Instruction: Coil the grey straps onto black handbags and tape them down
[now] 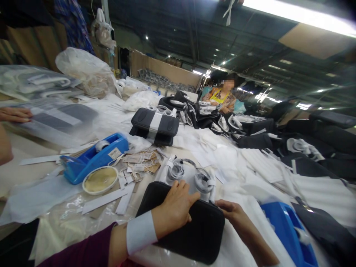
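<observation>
A black zipped bag (194, 237) lies in front of me at the bottom middle. My left hand (178, 204) is on top of it, its fingers bent over the far edge and gripping there. At the bag's right far corner, the fingers and thumb of my right hand (226, 209) close on the edge; whether they pinch a zip pull is hidden. Just beyond the bag stick up two coiled straps or handles (176, 168) wrapped in clear plastic and white foam. A paper band (141, 231) circles my left wrist.
Left of the bag are a blue tape dispenser (94, 157), a bowl of yellowish paste (100, 180), paper strips (107, 199) and stringed tags (141, 161). Another blue dispenser (289, 233) stands right. Beyond sit a banded black bag (155, 124), piled bags and a co-worker (222, 96). Another person's hand (16, 114) touches a plastic-wrapped bag.
</observation>
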